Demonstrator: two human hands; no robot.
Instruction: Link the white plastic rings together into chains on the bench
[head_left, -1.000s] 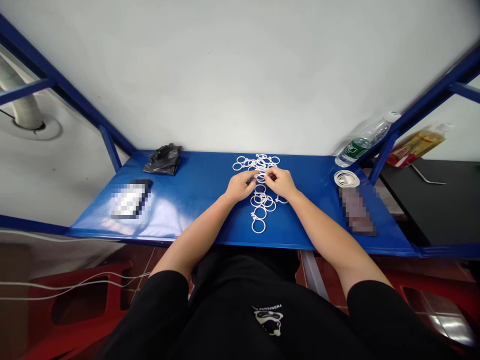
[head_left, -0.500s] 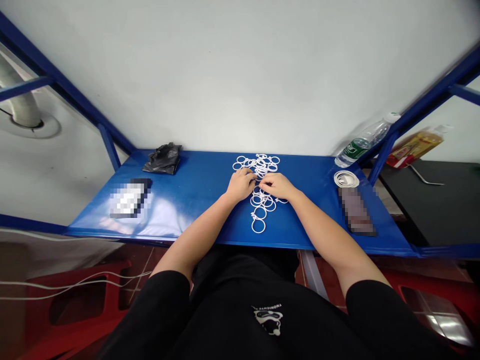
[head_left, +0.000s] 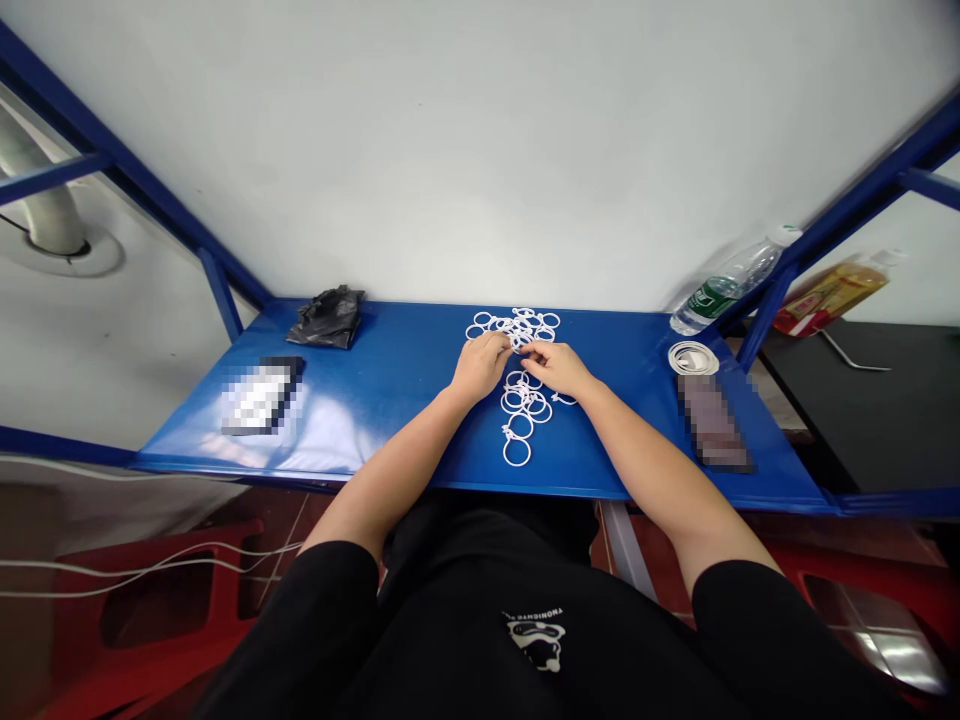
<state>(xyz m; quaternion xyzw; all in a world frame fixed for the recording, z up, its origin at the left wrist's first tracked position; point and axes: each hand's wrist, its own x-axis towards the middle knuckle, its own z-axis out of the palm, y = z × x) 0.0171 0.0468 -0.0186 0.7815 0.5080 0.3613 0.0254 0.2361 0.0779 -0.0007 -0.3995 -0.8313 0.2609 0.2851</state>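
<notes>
Several white plastic curtain rings [head_left: 517, 451] with small eyelets lie in two groups on the blue table [head_left: 390, 390]. The far heap [head_left: 536, 322] is by the wall, and the nearer chain of rings runs toward the front edge. My left hand [head_left: 482, 364] is at the near side of the far heap, fingers bent and closed on a white ring. Opposite it, my right hand [head_left: 559, 368] pinches at the same spot, thumb and index finger together at the ring. The fingertips partly hide what they grip. One ring [head_left: 564, 399] lies partly under my right wrist.
A crumpled black plastic bag [head_left: 327, 318] and a blurred-out phone-like object [head_left: 262, 396] lie left. At right are a water bottle [head_left: 724, 285] leaning on the blue frame, a coiled white cable [head_left: 692, 358] and another blurred dark object [head_left: 715, 422]. Red stools stand below.
Both hands have shifted slightly away from me, toward the far heap. My right fingers have lifted off the near chain, whose top ring now shows more.
</notes>
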